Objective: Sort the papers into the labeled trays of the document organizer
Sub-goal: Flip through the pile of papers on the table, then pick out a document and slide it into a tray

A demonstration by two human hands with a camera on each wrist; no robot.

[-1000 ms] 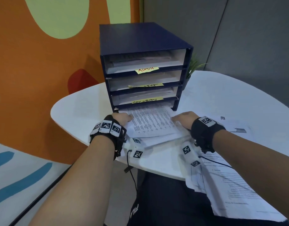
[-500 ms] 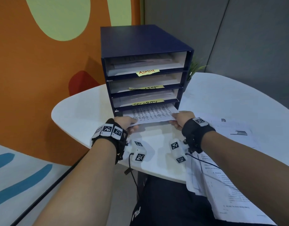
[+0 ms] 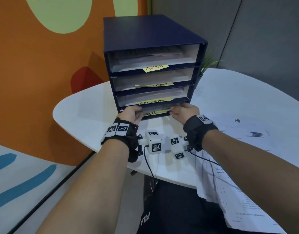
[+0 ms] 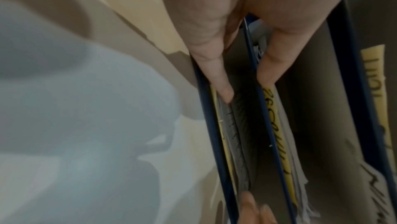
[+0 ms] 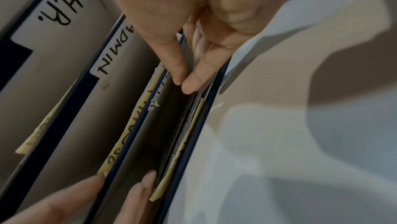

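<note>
Hands work the organizer's (image 3: 150, 36) bottom tray (image 3: 155, 114): left hand (image 3: 132, 114) and right hand (image 3: 184, 111) sit at its opposite ends, fingers straight and slack against the sheets (image 4: 234, 136) inside, likely squaring them flush. Unsorted papers (image 3: 233, 191) wait at the table's (image 3: 94, 115) right edge.

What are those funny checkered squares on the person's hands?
Both bare forearms end in black wrist straps. White blocks printed with black-and-white square codes sit on the straps and hang beside them. A thin black cable runs down from one block. No sleeves show.
</note>
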